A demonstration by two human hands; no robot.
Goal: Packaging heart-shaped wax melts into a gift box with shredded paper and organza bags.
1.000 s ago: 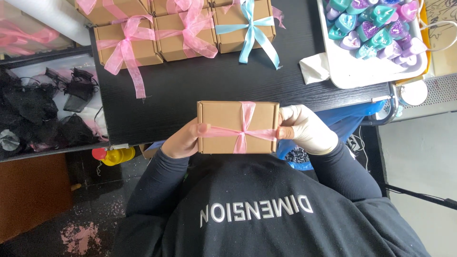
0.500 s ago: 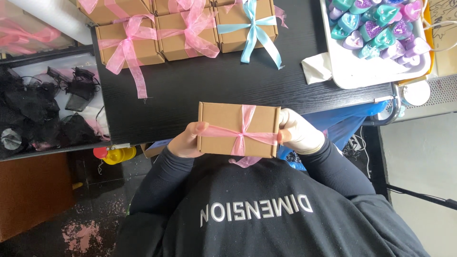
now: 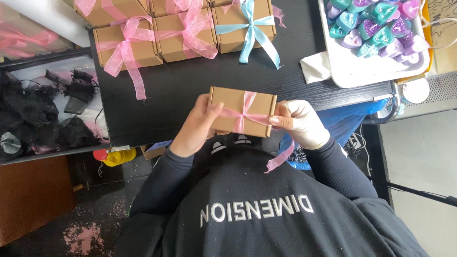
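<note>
**A:** You held the small brown cardboard box just above the near edge of the black wooden table, close to your chest; since a second before, you had lifted it forward off your lap side and tilted it a little, so its top face now showed more fully; I'd judge you were checking or tightening the wrap rather than starting a new one.

**B:** And your hands?

**A:** Your left hand had fingers curled round the box's left end, thumb on top; your right hand pinched the sheer pink ribbon at the right edge, fingers narrow; the ribbon crossed at the middle of the lid, one loose tail hanging down below; what the box contained, I could not tell, since it was closed.

**B:** Farther out?

**A:** Across the table lay three closed brown boxes with pink bows and one brown box with a pale blue bow, touching in a row; at the far right stood a white tray holding heart-shaped teal, purple and pink pieces.
</note>
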